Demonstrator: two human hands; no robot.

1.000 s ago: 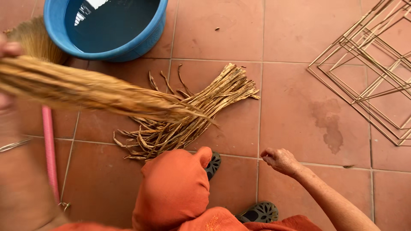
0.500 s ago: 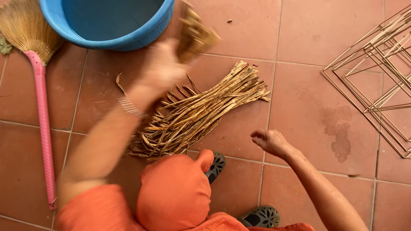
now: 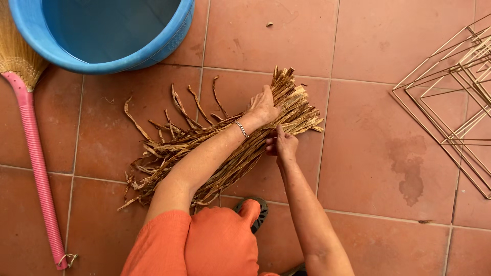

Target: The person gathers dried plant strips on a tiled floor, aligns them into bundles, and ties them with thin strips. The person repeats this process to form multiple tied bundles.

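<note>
Left hand (image 3: 263, 108) lowered from above the blue basin (image 3: 102, 36), now pressing the dried-strip bundle (image 3: 225, 138) on the floor, fingers spread, right hand (image 3: 283, 145) moved in, fingers pinching strips

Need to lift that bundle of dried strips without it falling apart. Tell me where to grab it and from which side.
Probably grip the bundle of dried strips at its tight, even-cut end, where the left hand and right hand press on it, coming from above. The opposite end fans into loose curled tips that would likely slip.
</note>
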